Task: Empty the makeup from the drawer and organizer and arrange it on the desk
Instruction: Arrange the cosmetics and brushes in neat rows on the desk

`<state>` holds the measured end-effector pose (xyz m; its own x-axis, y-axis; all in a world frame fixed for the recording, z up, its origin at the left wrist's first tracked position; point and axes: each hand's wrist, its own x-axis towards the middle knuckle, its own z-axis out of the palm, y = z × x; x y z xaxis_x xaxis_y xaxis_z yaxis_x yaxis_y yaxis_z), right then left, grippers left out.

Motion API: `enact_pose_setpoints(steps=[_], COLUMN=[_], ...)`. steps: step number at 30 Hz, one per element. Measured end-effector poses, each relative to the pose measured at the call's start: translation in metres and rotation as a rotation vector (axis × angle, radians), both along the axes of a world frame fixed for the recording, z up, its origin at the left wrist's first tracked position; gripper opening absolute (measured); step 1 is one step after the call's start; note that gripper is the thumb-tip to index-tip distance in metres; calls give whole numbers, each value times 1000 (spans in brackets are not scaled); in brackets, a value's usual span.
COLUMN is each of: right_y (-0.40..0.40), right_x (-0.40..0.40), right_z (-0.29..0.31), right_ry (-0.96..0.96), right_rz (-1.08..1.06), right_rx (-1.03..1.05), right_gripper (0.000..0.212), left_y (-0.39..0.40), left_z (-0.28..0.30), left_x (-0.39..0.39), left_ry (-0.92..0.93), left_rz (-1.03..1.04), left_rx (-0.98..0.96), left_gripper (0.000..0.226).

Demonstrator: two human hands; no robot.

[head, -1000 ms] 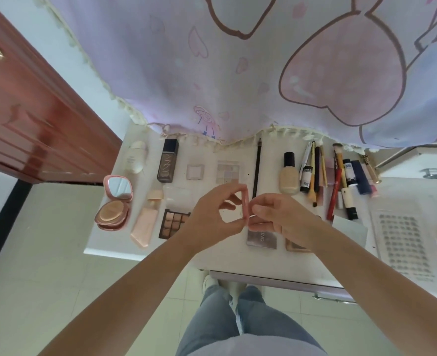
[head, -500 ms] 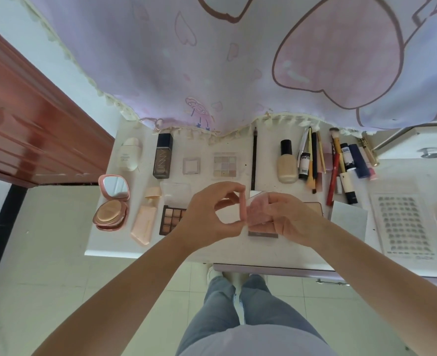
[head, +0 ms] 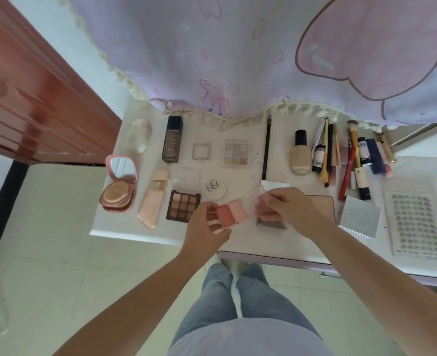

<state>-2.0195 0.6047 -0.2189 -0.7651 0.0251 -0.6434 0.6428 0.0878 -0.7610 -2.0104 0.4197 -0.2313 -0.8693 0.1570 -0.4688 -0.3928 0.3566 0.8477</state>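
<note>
Arranging step: left hand (head: 207,228) pinches open pink blush palette (head: 231,213) above desk (head: 114,228) front edge, w/ right hand (head: 282,210) gripping its clear lid at 3 o'clock; next, prob. set it flat beside brown eyeshadow palette (head: 183,209).

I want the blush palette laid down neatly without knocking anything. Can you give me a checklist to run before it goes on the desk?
1. Left hand has a grip on the pink blush palette: ok.
2. Right hand grips the clear lid: cannot tell, blurred.
3. Palette fully open: ok, both pink pans show.
4. Bare spot on the desk under the palette: ok.
5. Brown eyeshadow palette clear of the spot: ok, just left of it.
6. Dark compact under the right hand out of the way: not ok, it lies close.
</note>
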Motion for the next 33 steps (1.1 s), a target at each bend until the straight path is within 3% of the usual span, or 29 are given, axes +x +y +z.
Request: enact_pose_setpoints(steps=[7,11,22,33], right_y=[-10,-8,-10,-7], right_x=[-37,-52,-67,-51], right_z=[-11,-9,-8,-4], right_ry=[121,163,111,112], right_rz=[402,596,681,610], right_rx=[455,581,510,483], right_gripper=[24,27,25,26], left_y=[13,20,24,13], left_z=[-27,-28,-26,-17], left_x=[17,15,6,2], left_ry=[-133,-67,-17,18], left_rz=[-96,-197,-377,-596], left_rx=[-304,-421,-636,-794], left_gripper=[50,39,26,26])
